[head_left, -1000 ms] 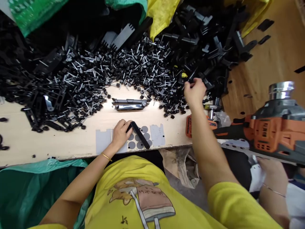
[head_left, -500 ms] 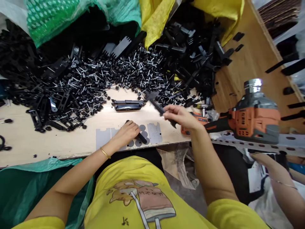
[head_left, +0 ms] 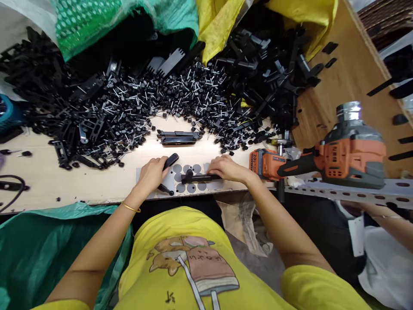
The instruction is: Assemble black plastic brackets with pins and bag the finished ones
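My left hand point(head_left: 151, 175) is closed around a black plastic arm point(head_left: 171, 160), whose rounded end with a hole sticks out past the fingers. A second black rod-like end point(head_left: 165, 189) shows below that hand; whether it is part of the same piece I cannot tell. My right hand point(head_left: 227, 167) grips the right end of a black plastic bar point(head_left: 203, 178) with a knob at its left end. The bar lies low over the grey sheet with round discs point(head_left: 178, 168). Just beyond both hands, a pair of long black parts point(head_left: 180, 138) rests on the wooden table point(head_left: 106, 183).
A heap of small black-headed pins point(head_left: 180, 92) spreads across the back, with black plastic parts point(head_left: 271, 73) piled at right and more at left. An orange cordless power tool point(head_left: 351, 157) lies at right. Green point(head_left: 87, 30) and yellow point(head_left: 219, 32) sacks hang behind. Another person's arm point(head_left: 390, 221) shows at lower right.
My right hand has come from the pile at right to the grey sheet, bringing the black bar. My left hand has shifted slightly left and turned the arm it holds.
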`<state>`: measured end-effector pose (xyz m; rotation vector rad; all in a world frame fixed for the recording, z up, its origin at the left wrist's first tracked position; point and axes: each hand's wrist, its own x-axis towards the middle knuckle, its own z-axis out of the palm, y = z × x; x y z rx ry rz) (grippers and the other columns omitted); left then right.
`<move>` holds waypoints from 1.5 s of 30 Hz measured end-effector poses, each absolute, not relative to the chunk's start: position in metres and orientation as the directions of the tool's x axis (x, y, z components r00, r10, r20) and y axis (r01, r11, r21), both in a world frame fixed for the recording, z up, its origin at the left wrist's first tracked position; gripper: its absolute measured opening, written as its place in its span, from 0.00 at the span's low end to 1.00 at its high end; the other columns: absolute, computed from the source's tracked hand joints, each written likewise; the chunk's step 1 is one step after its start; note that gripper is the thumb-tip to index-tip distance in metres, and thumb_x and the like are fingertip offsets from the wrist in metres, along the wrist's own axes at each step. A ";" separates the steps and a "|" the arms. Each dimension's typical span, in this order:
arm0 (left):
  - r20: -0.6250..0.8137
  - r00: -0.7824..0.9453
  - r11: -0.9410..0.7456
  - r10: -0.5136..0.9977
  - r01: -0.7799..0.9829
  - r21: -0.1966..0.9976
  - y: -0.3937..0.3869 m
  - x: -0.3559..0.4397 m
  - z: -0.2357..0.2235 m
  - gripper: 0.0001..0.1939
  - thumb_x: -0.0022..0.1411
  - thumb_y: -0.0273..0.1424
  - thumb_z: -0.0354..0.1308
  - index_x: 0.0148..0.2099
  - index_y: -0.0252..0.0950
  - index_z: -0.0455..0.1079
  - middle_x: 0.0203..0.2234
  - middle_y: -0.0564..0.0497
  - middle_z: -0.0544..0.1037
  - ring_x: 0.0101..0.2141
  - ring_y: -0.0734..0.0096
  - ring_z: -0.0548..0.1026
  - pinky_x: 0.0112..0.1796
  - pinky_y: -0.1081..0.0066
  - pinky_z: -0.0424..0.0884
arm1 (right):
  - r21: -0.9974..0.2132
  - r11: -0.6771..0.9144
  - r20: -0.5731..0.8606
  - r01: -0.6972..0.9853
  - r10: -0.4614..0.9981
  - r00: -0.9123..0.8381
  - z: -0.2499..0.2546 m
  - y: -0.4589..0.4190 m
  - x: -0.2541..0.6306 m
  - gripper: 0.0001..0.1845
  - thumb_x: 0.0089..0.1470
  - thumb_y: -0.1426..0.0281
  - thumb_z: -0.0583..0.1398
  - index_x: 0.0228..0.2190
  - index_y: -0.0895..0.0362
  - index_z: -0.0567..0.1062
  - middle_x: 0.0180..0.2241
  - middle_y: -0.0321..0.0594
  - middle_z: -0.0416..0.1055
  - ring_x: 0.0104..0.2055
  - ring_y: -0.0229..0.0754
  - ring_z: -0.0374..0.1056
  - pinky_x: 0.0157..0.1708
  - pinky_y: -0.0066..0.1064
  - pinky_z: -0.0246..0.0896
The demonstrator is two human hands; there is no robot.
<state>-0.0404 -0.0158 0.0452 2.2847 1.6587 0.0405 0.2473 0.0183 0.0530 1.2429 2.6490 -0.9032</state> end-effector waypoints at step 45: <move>-0.469 0.307 0.146 0.828 0.689 0.710 -0.069 0.006 0.075 0.16 0.56 0.27 0.50 0.48 0.33 0.65 0.29 0.44 0.77 0.29 0.58 0.77 0.29 0.69 0.67 | -0.807 -0.385 -0.474 -0.449 0.874 0.103 0.059 -0.045 0.114 0.16 0.46 0.59 0.60 0.16 0.56 0.67 0.17 0.33 0.68 0.21 0.34 0.61 0.25 0.28 0.59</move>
